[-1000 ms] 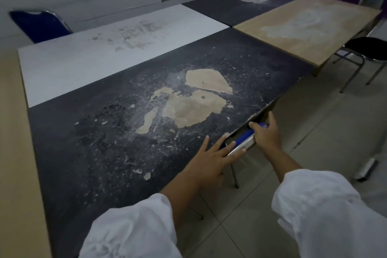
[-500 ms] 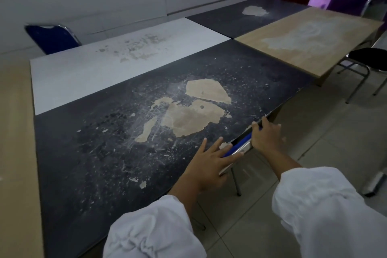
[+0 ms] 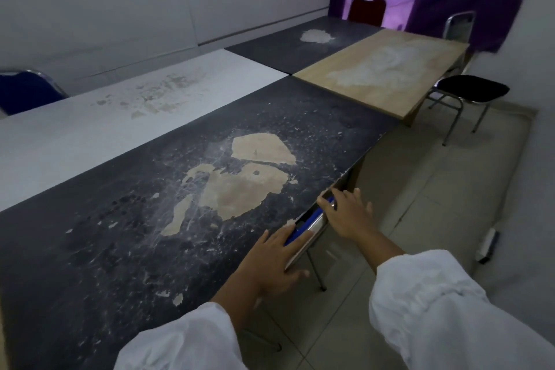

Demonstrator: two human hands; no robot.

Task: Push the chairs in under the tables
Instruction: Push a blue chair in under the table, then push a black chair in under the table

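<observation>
A blue chair with a chrome frame (image 3: 310, 224) is tucked against the near edge of the worn black table (image 3: 126, 219); only the top of its backrest and two thin legs show. My left hand (image 3: 277, 261) lies flat on the backrest's near end, fingers spread. My right hand (image 3: 348, 213) rests on the far end with fingers apart, touching but not clenched. A black-seated chair (image 3: 471, 90) stands out from the wooden table (image 3: 381, 69) at the right.
A blue chair (image 3: 27, 90) stands behind the white table (image 3: 90, 123) at the left. A red chair (image 3: 368, 10) and a grey-backed chair (image 3: 459, 25) sit at the far end by a purple curtain. Tiled floor runs along the right, with a small object (image 3: 488, 245) by the wall.
The backrest has slid further under the black table's edge, so less blue shows. Both hands followed it, fingers loosening. My view has lifted and now shows more of the room's far end.
</observation>
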